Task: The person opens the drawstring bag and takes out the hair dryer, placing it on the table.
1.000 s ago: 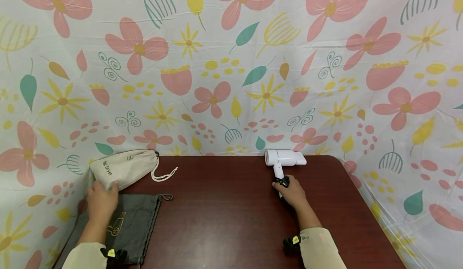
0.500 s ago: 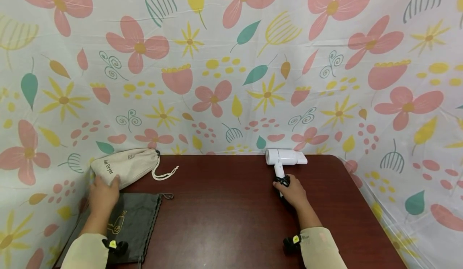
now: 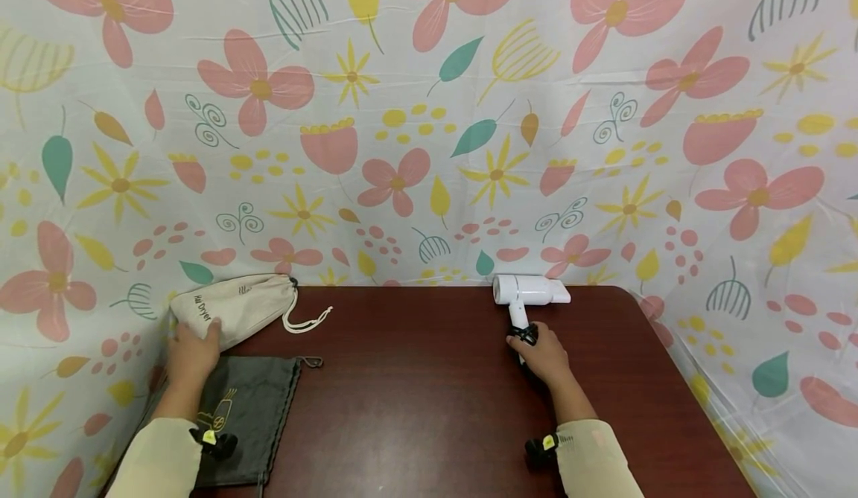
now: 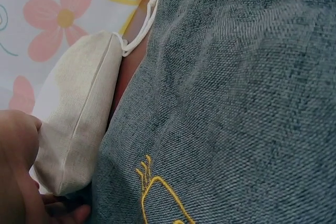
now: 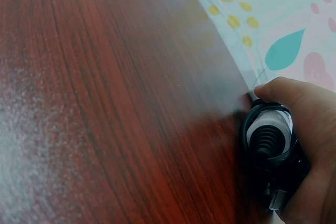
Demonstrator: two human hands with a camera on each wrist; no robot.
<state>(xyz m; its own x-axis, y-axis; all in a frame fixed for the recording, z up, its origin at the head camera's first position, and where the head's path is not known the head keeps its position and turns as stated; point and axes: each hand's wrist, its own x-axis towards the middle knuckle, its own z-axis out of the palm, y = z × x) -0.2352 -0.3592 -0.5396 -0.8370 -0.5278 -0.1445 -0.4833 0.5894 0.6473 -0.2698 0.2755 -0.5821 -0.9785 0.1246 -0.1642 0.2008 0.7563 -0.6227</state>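
My left hand (image 3: 191,360) is at the near-left end of a cream cloth drawstring pouch (image 3: 248,304) printed with "Hair Dryer" lettering. In the left wrist view, the thumb lies against the pouch (image 4: 79,103) and fingertips curl under its lower end. Beneath that forearm a dark grey drawstring bag (image 3: 261,409) lies flat, with a yellow hair dryer drawing (image 4: 163,192) on it. At the right, my right hand (image 3: 546,353) grips the handle of a white hair dryer (image 3: 529,291). A bundled black cord (image 5: 268,145) wraps around the handle's end, partly hidden by the hand.
The reddish-brown table (image 3: 402,386) extends between both hands. A floral-printed curtain (image 3: 415,111) hangs along its back and both sides, close behind the pouch and the hair dryer. White drawstrings (image 3: 308,323) trail from the pouch's right end onto the table.
My left hand and forearm have shifted slightly forward along the pouch's end. The pouch, the grey bag, and my right hand with the hair dryer stay in place.
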